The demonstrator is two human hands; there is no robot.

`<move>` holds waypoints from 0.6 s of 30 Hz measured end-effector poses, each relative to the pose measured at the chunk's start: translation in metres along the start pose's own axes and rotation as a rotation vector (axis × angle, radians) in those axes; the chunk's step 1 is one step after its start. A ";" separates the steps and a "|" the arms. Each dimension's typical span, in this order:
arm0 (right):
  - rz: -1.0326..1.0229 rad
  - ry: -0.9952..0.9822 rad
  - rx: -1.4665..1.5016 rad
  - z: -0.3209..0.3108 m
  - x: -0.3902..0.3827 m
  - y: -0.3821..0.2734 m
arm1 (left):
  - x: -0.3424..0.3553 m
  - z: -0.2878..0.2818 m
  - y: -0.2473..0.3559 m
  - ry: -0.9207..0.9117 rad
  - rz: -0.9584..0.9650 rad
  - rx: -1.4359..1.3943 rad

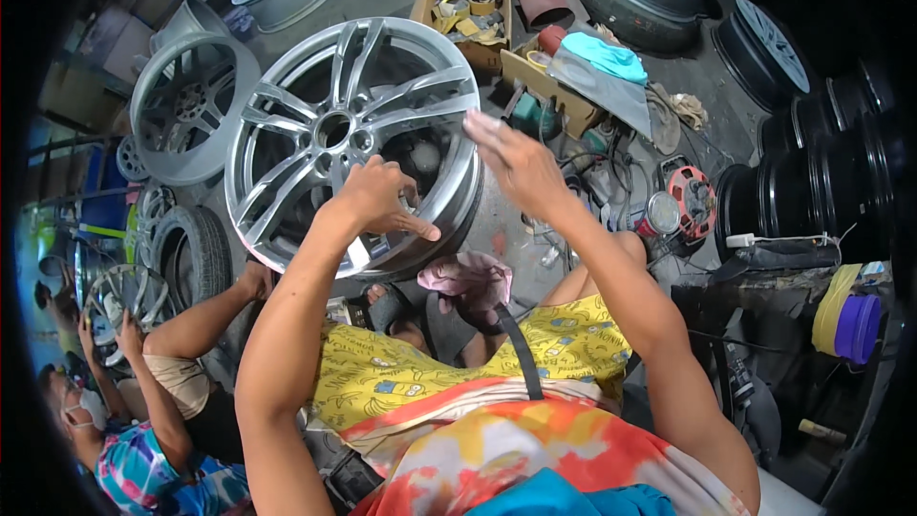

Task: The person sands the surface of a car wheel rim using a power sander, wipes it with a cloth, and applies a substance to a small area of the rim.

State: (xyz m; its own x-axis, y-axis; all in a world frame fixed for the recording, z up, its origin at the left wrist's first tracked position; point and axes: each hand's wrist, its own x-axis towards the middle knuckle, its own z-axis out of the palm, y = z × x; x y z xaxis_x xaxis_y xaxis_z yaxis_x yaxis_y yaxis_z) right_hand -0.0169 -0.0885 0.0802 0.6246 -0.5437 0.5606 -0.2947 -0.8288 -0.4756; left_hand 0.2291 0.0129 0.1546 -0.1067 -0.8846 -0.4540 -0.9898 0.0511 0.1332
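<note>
A silver alloy wheel (334, 124) with paired spokes lies tilted in front of me, its open face up. My left hand (374, 199) is over its lower spoke, fingers curled down and thumb stretched toward the outer lip; the hand covers most of that spoke. At the wheel's right edge, my right hand (521, 164) has its fingers stretched out, slightly blurred, with the fingertips at the lip. No tool shows in the right hand. Below the wheel, between my knees, is a crumpled pink cloth (466, 279) beside a dark strap.
A cardboard box (415, 10) of scraps stands beyond the wheel. Another wheel (196, 110) and a tire (191, 253) are at left, near a seated person (158, 420) handling a wheel. Cables, a red reel (690, 193), a can (661, 213) and stacked black wheels (812, 177) lie right.
</note>
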 end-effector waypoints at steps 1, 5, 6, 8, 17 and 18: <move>0.053 0.002 0.019 0.005 -0.003 -0.003 | 0.002 0.000 0.002 -0.022 0.009 -0.002; 0.041 -0.047 0.078 0.015 -0.032 -0.045 | -0.003 0.010 -0.004 0.054 0.005 -0.035; 0.036 -0.052 0.079 0.013 -0.029 -0.039 | -0.001 0.008 -0.006 0.056 0.001 -0.040; 0.013 -0.006 0.108 0.013 -0.011 -0.017 | 0.004 0.000 -0.010 -0.060 -0.033 -0.147; 0.041 -0.079 0.026 -0.005 -0.020 -0.024 | -0.007 -0.008 -0.008 0.000 0.035 -0.271; 0.018 -0.026 -0.014 -0.003 -0.006 -0.010 | -0.011 -0.010 -0.006 -0.010 0.037 -0.272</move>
State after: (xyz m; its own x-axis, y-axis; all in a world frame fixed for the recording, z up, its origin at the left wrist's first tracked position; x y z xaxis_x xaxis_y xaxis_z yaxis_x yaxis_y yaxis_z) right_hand -0.0200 -0.0775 0.0839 0.6374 -0.5553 0.5343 -0.3160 -0.8207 -0.4760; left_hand 0.2367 0.0182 0.1674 -0.1442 -0.8800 -0.4526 -0.9235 -0.0446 0.3809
